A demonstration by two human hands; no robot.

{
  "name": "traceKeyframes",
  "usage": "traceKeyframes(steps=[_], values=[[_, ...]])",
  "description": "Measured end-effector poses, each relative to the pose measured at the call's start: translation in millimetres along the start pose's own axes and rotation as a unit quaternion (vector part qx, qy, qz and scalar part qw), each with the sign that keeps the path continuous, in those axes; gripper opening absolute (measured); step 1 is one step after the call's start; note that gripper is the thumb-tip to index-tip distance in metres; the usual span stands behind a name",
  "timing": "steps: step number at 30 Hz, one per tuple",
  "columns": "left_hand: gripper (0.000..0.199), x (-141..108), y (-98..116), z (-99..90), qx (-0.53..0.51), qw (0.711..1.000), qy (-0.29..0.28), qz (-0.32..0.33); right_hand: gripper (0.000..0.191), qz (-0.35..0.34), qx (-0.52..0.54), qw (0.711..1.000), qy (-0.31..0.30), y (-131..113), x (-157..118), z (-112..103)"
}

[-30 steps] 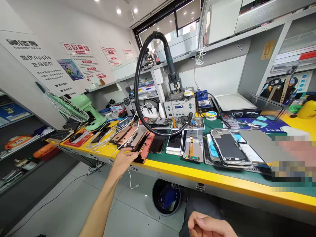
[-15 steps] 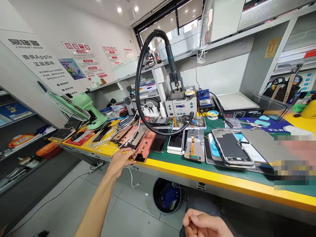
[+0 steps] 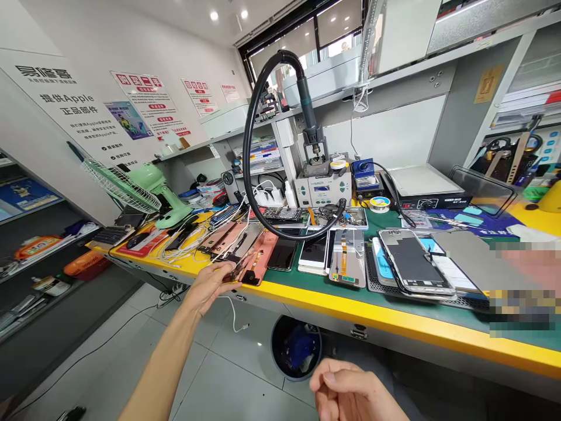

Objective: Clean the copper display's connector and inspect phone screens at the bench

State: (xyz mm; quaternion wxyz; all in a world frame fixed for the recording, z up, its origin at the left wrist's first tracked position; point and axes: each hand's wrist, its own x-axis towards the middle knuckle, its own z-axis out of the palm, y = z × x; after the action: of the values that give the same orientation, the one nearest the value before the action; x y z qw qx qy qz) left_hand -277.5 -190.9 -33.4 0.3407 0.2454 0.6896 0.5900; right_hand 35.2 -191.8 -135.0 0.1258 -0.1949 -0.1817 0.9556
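My left hand (image 3: 214, 283) is at the bench's front edge, its thumb and fingers closed on the near end of a phone screen part (image 3: 239, 268). Beside that part lie a pinkish screen panel (image 3: 262, 263) and a stack of screen panels (image 3: 223, 238). My right hand (image 3: 346, 389) is low in front of the bench with its fingers curled; whether anything is in them is hidden. To the right of the panels are a black phone (image 3: 283, 252), a white phone (image 3: 313, 251) and a screen with an orange flex cable (image 3: 346, 263).
A looped black hose (image 3: 249, 140) arches over the bench from the hot air station (image 3: 324, 188). A green fan (image 3: 151, 187) stands at the left. Stacked screens (image 3: 414, 263) lie on the right. Below the yellow edge (image 3: 315, 298) is a bin (image 3: 295, 348).
The screen part at my left hand is tilted up more at its near end. My right hand has shifted slightly left and up, and the view has moved a little.
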Motion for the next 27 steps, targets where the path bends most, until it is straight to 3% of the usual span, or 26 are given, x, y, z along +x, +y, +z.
traceKeyframes(steps=[3, 5, 12, 15, 17, 22, 27], values=[[0.02, 1.5, 1.5, -5.8, -0.024, 0.999, -0.023, -0.006, 0.031, -0.031, -0.145, 0.989, -0.014, -15.0, 16.0, 22.4], [0.018, 2.8, 0.4, -9.0, -0.043, 0.998, -0.035, -0.013, 0.031, -0.078, -0.297, 0.951, -0.02, -22.7, 35.7, 36.2], [0.024, 9.4, -8.8, -20.0, -0.112, 0.99, -0.074, -0.048, 0.053, -0.136, -0.435, 0.89, -0.007, -25.9, 128.3, 63.6], [0.025, 9.0, -8.2, -26.1, -0.136, 0.986, -0.078, -0.049, 0.065, -0.115, -0.449, 0.886, -0.014, -23.6, 154.8, 71.7], [0.026, 6.6, -6.3, -30.6, -0.151, 0.985, -0.075, -0.044, 0.06, -0.099, -0.446, 0.889, -0.017, -22.1, 164.2, 76.1], [0.026, -5.2, -1.9, -39.6, -0.179, 0.982, -0.052, -0.028, 0.041, -0.091, -0.418, 0.904, 0.006, -20.2, 168.9, 82.1], [0.035, -16.6, -1.9, -41.2, -0.196, 0.98, -0.032, -0.02, 0.047, -0.09, -0.382, 0.92, 0.013, -24.3, 170.6, 86.8]])
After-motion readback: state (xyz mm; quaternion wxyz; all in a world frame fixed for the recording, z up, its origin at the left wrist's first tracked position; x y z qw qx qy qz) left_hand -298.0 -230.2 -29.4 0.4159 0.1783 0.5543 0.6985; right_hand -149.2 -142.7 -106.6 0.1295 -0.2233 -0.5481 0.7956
